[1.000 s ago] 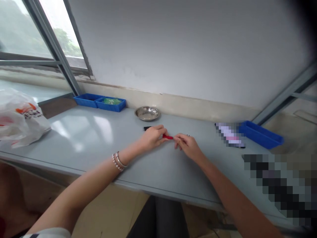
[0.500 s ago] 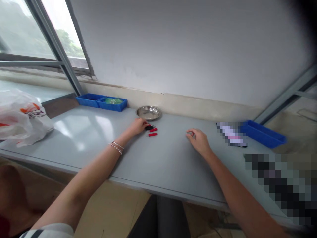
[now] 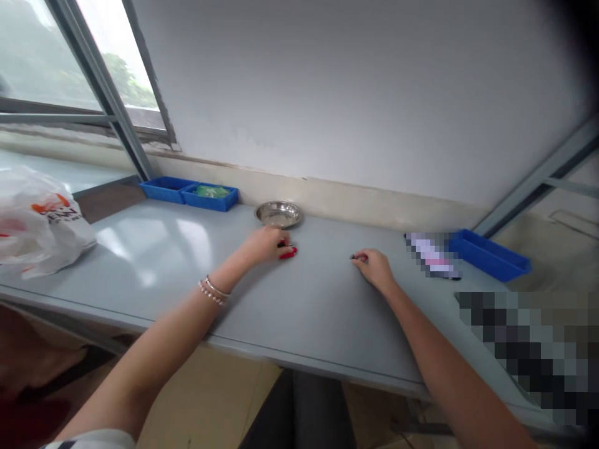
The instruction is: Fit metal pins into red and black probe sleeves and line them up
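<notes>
- Head view: we are moving our left hand from beside the red pieces to over them, half-curled, its grip unclear, near the steel dish.
- We are pinching a small red-and-black piece in our nearly closed right hand.

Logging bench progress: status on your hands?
Left hand at small red-and-black parts. Right hand pinching a small red-and-black piece. Steel dish just behind.
</notes>
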The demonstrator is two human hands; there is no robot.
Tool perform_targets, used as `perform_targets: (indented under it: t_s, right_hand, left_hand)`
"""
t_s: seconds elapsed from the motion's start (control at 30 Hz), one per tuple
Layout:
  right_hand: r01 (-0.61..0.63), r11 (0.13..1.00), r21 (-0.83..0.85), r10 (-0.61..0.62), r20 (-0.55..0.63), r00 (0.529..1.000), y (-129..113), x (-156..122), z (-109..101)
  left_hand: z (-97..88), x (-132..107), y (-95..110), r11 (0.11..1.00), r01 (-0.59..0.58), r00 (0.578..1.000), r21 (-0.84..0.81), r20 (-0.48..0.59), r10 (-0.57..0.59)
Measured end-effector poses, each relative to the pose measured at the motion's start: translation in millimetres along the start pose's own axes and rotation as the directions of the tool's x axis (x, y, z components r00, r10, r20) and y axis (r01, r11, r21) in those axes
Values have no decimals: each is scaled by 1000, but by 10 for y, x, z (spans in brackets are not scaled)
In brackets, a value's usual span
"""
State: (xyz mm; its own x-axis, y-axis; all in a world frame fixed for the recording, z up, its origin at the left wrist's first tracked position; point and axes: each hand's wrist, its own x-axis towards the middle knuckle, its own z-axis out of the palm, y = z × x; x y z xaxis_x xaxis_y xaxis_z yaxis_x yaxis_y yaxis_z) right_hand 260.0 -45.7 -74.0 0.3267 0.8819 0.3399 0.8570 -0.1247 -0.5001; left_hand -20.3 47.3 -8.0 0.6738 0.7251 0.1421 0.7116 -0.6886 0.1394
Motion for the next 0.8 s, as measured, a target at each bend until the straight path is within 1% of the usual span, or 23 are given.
perform_targets:
  t_s: [0.07, 0.13, 0.27, 0.33, 0.4, 0.43, 0.47, 0.53, 0.6, 0.67, 0.73, 0.8]
  right_hand:
    - [-13, 1000, 22, 13, -1, 1000, -9, -7, -42]
    - [-31, 998, 53, 31, -10, 999, -21, -16, -102]
    - [-44, 988, 145, 48, -25, 999, -93, -51, -199]
    - [-35, 962, 271, 35, 5, 999, -170, -87, -201]
    - [-52, 893, 446, 21, 74, 997, -275, -139, -176]
    - [-74, 849, 523, 15, 116, 993, -334, -171, -158]
    - [-103, 810, 578, 12, 159, 987, -396, -203, -140]
    - [-154, 759, 633, 7, 228, 974, -515, -268, -110]
    - [-187, 722, 666, -10, 281, 960, -611, -321, -92]
    - [-207, 697, 686, -37, 324, 945, -671, -355, -89]
    - [-213, 688, 693, -64, 350, 934, -693, -371, -95]
    - [-210, 685, 698, -80, 358, 930, -689, -377, -105]
  left_hand:
    - [-35, -54, 111, 997, -37, 997, 69, 70, 32]
    - [-48, -94, 190, 990, -44, 994, 134, 106, 30]
    - [-57, -134, 257, 973, 11, 989, 232, 140, -45]
    - [-59, -139, 268, 967, 36, 983, 253, 163, -79]
    - [-56, -139, 283, 969, 29, 982, 247, 176, -74]
    - [-53, -139, 297, 972, 11, 983, 235, 176, -54]
    - [-48, -141, 315, 976, -15, 985, 215, 174, -23]
    - [-30, -150, 365, 987, -86, 985, 133, 157, 64]
    - [-1, -166, 421, 984, -178, 978, -8, 109, 178]
    - [37, -183, 470, 956, -254, 964, -149, 42, 263]
    - [75, -194, 502, 925, -292, 954, -243, -11, 298]
    - [105, -197, 516, 911, -289, 956, -293, -39, 290]
